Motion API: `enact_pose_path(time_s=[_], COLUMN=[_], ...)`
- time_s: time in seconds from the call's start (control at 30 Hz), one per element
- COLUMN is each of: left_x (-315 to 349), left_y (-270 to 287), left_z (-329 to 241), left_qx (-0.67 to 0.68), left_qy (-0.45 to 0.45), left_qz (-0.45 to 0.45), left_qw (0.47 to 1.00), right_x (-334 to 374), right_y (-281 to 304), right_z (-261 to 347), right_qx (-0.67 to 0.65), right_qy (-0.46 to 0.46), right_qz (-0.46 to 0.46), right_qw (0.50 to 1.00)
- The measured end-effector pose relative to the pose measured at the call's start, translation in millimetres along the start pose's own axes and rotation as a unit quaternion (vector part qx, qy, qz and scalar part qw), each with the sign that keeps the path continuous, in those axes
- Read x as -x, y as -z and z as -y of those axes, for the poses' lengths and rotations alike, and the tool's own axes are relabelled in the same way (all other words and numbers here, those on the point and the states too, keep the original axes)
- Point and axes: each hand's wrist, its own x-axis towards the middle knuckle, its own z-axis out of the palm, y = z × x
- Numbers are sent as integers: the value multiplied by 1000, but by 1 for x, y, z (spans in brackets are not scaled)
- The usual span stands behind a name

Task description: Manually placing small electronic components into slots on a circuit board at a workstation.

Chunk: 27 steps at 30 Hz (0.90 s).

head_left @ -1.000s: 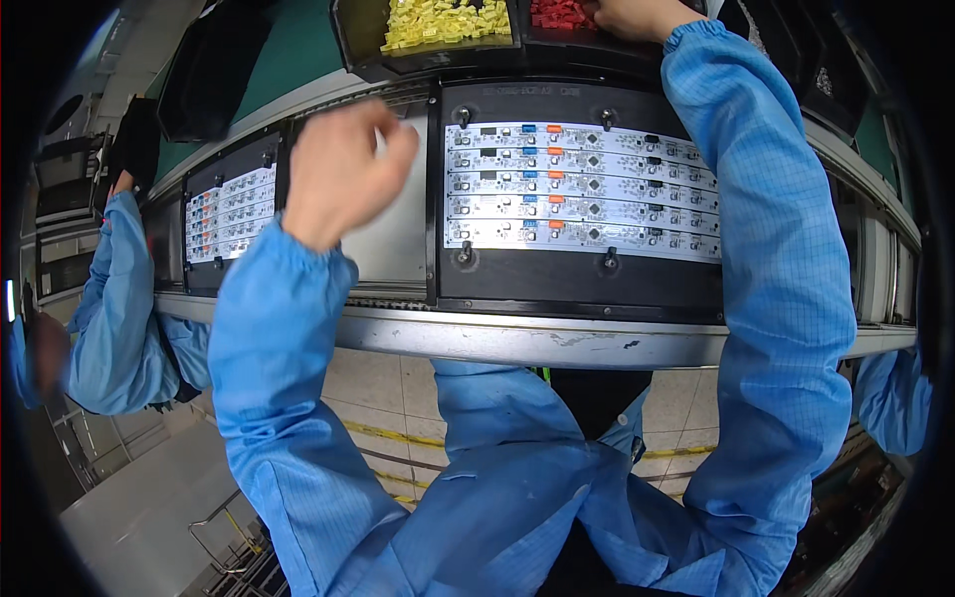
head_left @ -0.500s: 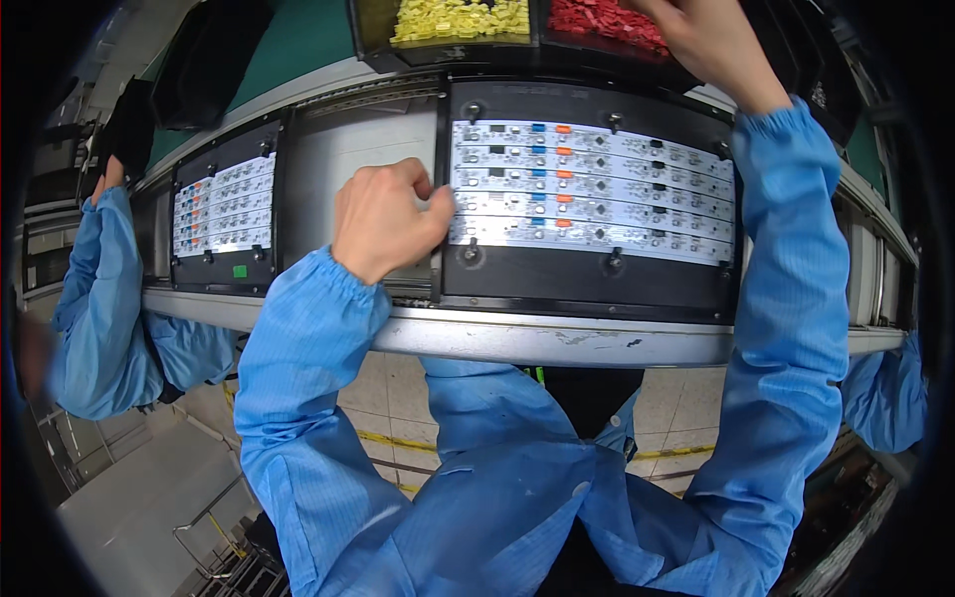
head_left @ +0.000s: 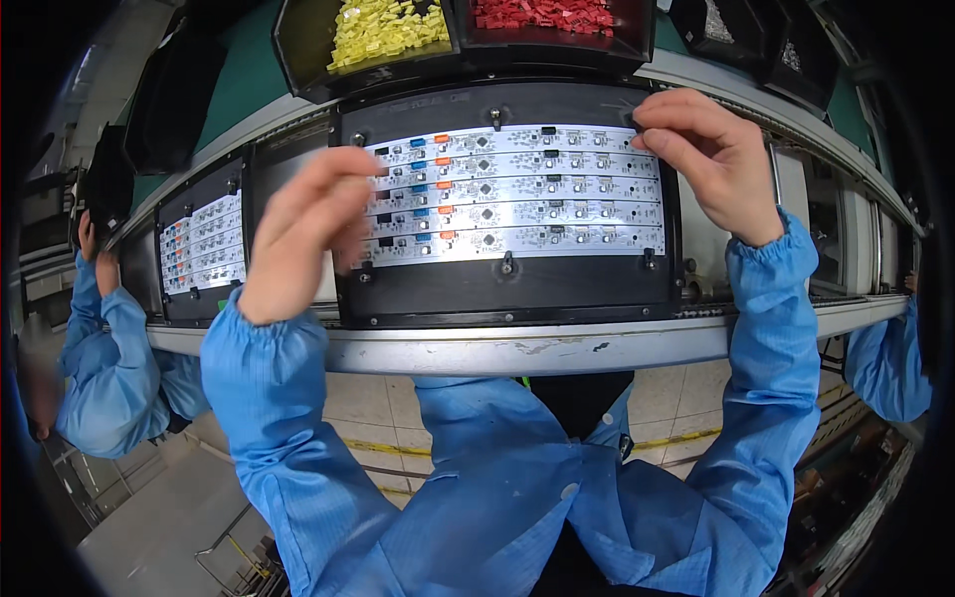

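Long white circuit boards (head_left: 517, 187), several in a stack of rows, lie in a black carrier frame (head_left: 428, 289) in front of me. They bear small blue, orange and black parts. At the right end of the top board is my right hand (head_left: 711, 159), thumb and fingertips pinched together; whatever they hold is hidden. My left hand (head_left: 303, 234) hovers over the left ends of the boards, smeared by motion, so its grip is unclear. Beyond the carrier stand a black bin of yellow connectors (head_left: 388, 32) and one of red connectors (head_left: 542, 14).
A second carrier with white boards (head_left: 204, 244) sits farther left on the metal rail line. Its front rail (head_left: 527, 350) runs between me and the carrier. Bins of clear pieces (head_left: 716, 25) stand at back right. Other people in blue sleeves (head_left: 124, 343) work on both sides.
My right hand has come from the red bin down to the right end of the boards. The left hand has shifted left in the picture. The carrier also appears farther left.
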Motion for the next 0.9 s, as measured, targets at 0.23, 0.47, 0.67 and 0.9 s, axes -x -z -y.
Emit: enact_pose_path(time_s=[0.23,0.47,0.67,0.9], left_x=[-51,-71,-72,-124], left_y=[-77,-110,-115,0], left_z=[-1,-9,-40,-94], left_qx=[199,168,-49,-42], left_qy=[22,24,-20,-167], left_qz=[271,288,92,-14], left_qw=[942,942,994,985], right_x=[9,12,12,3], right_y=[-8,-20,-25,-25], right_z=[-5,11,9,8], right_qx=[-5,-1,45,45], right_qy=[-31,127,99,94], right_qz=[-22,-31,-89,-96], right_qw=[999,991,990,990])
